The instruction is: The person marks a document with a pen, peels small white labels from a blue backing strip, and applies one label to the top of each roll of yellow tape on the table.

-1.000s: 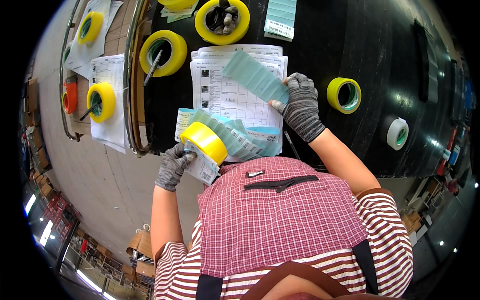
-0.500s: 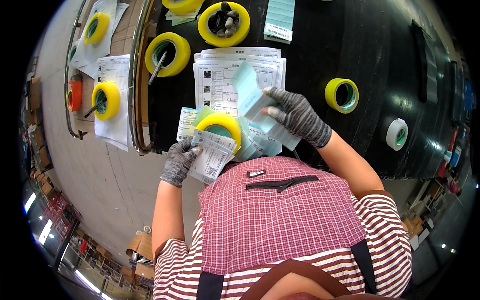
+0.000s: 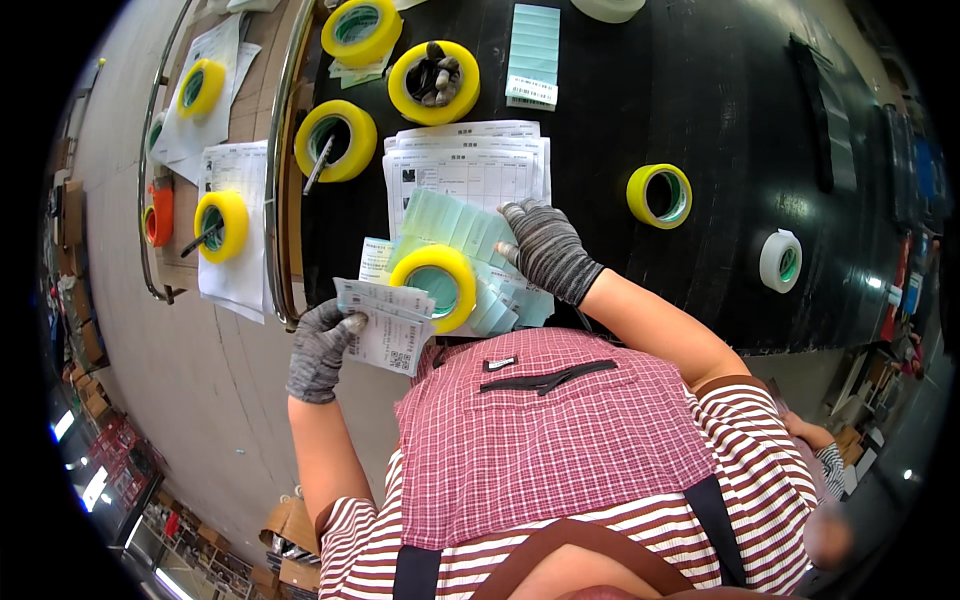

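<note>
Near the table's front-left edge, my left hand (image 3: 322, 345), in a grey knit glove, is closed on a small stack of white printed labels (image 3: 388, 342). My right hand (image 3: 548, 245), gloved alike with bare fingertips, grips the right end of a pale green label strip (image 3: 445, 222). Several folds show along this strip, which lies over the lower part of a stack of printed sheets (image 3: 470, 165). Between my hands sits a yellow roll of tape (image 3: 458, 285), on top of more pale green labels (image 3: 515, 293). My right palm is hidden.
Another pale green label strip (image 3: 533, 50) lies farther back. A yellow roll (image 3: 412, 100) has dark gloves (image 3: 435, 75) in its core; another (image 3: 365, 150) holds a pen (image 3: 318, 165). To the right are a yellow roll (image 3: 634, 195) and a white roll (image 3: 772, 262). A metal rail (image 3: 273, 200) edges the left.
My right hand has lowered the pale green strip from above the sheets to beside the tape roll. My left hand, still holding the white labels, has shifted left and slightly nearer.
</note>
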`<state>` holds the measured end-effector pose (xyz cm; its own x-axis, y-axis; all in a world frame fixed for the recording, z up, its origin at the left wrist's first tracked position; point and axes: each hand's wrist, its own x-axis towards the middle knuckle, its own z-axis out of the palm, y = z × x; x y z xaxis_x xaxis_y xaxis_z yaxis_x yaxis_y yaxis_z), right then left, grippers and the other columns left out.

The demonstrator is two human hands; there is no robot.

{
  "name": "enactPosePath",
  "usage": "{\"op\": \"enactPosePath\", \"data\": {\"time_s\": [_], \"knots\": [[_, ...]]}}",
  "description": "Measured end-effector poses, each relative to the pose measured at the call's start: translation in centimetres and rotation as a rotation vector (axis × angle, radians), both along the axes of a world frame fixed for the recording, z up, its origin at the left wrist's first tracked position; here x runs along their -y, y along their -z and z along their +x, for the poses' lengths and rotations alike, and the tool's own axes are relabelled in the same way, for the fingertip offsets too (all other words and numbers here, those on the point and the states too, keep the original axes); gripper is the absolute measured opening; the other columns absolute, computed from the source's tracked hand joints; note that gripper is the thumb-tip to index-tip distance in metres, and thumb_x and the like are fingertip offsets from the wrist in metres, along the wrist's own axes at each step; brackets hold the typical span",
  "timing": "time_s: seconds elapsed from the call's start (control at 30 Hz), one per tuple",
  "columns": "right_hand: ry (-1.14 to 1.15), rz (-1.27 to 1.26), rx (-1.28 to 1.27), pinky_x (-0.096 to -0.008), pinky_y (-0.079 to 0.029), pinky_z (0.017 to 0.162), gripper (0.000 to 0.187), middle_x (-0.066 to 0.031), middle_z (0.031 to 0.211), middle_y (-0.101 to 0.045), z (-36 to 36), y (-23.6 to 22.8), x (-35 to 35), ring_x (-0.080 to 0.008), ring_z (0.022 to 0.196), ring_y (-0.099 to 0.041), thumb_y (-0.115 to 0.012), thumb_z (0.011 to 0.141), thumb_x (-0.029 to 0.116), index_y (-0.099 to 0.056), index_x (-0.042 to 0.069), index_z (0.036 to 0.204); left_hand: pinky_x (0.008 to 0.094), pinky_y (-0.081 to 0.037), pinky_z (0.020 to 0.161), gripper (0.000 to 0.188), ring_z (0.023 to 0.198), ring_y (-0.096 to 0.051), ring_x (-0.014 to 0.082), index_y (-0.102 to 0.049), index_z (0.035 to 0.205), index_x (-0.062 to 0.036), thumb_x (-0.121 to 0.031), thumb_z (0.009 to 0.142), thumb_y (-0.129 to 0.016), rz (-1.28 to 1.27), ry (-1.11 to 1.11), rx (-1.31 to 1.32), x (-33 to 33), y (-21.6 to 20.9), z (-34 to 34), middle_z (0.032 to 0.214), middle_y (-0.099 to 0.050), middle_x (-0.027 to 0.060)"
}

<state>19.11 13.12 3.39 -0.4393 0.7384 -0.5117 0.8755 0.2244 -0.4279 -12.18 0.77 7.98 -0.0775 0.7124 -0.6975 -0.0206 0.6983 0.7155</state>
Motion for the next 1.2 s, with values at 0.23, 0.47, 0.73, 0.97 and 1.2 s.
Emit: {"op": "enactPosePath", "data": {"time_s": [0.23,0.47,0.73,0.97,1.2], "knots": [[0.192,0.428,-0.279,-0.0390,-0.042,0.095,0.036,-0.0168,0.107,-0.059,3.6,1.5,-5.6,-0.0305,0.104,-0.055,-0.056,0.088,0.026,-0.056,0.004,0.117,0.0310,-0.050,0.079,0.030,0.085,-0.063,0.0150,-0.067,0.103,-0.0014,-0.012,0.075,-0.075,0.204,-0.098,0.117,-4.4,-3.8,1.3,0.094,-0.069,0.0062],[0.309,0.507,0.014,-0.0378,-0.043,0.096,0.041,-0.0125,0.114,-0.058,3.4,3.0,-14.9,-0.0281,0.108,-0.054,-0.064,0.083,0.033,-0.060,0.008,0.115,0.0300,-0.051,0.080,0.034,0.088,-0.063,0.0165,-0.064,0.105,-0.0001,-0.013,0.076,-0.076,0.243,-0.237,0.352,-10.0,-4.5,5.4,0.097,-0.067,0.0074],[0.207,0.292,0.068,-0.0377,-0.045,0.090,0.029,-0.0085,0.103,-0.058,3.8,2.9,-16.8,-0.0263,0.104,-0.054,-0.073,0.075,0.027,-0.062,0.009,0.096,0.0325,-0.051,0.085,0.038,0.095,-0.063,0.0191,-0.062,0.112,0.0004,-0.011,0.078,-0.075,0.228,-0.311,0.415,-11.5,-3.1,5.3,0.105,-0.066,0.0091],[-0.105,0.513,-0.098,-0.0417,-0.040,0.094,0.021,-0.0081,0.107,-0.062,4.8,3.6,-13.0,-0.0257,0.106,-0.054,-0.065,0.080,0.024,-0.065,0.010,0.096,0.0328,-0.048,0.090,0.041,0.099,-0.061,0.0185,-0.059,0.116,-0.0003,-0.013,0.080,-0.073,0.238,-0.320,0.414,-12.3,-2.0,4.2,0.108,-0.065,0.0073],[-0.160,0.547,-0.151,-0.0387,-0.036,0.099,0.033,-0.0088,0.119,-0.060,5.5,4.4,-11.9,-0.0245,0.114,-0.051,-0.059,0.086,0.036,-0.068,0.006,0.097,0.0336,-0.050,0.088,0.039,0.098,-0.062,0.0197,-0.061,0.114,-0.0008,-0.010,0.078,-0.074,0.209,-0.359,0.448,-12.9,-1.1,4.1,0.109,-0.065,0.0082]]}}
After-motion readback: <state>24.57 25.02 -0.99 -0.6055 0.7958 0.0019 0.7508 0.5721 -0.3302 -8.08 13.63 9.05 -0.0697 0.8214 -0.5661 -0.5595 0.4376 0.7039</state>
